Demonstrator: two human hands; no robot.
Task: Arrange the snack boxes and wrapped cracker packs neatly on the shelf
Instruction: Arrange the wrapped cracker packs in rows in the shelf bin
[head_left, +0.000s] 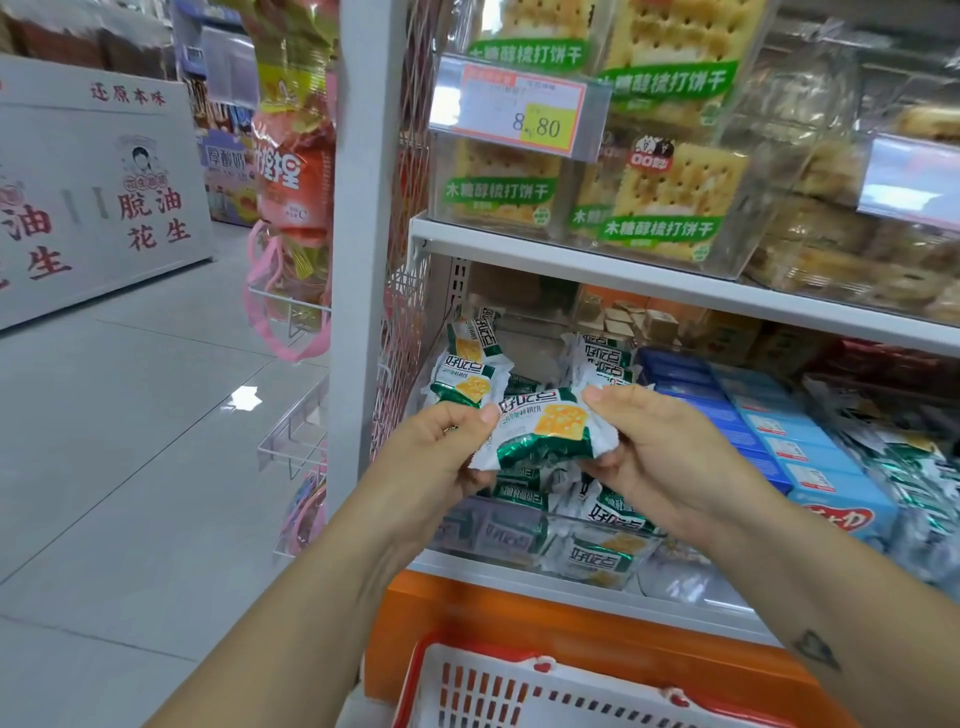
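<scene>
A green and white wrapped cracker pack is held between both hands in front of the lower shelf. My left hand pinches its left end and my right hand grips its right end. Behind and below it, several more wrapped cracker packs lie loosely in a clear bin at the shelf's left end. Blue snack boxes stand in a row to the right of the bin.
The upper shelf holds clear boxes of crackers with a price tag reading 8.80. A white and red basket sits below my arms. Hanging snack bags and a grey post are on the left, beside open floor.
</scene>
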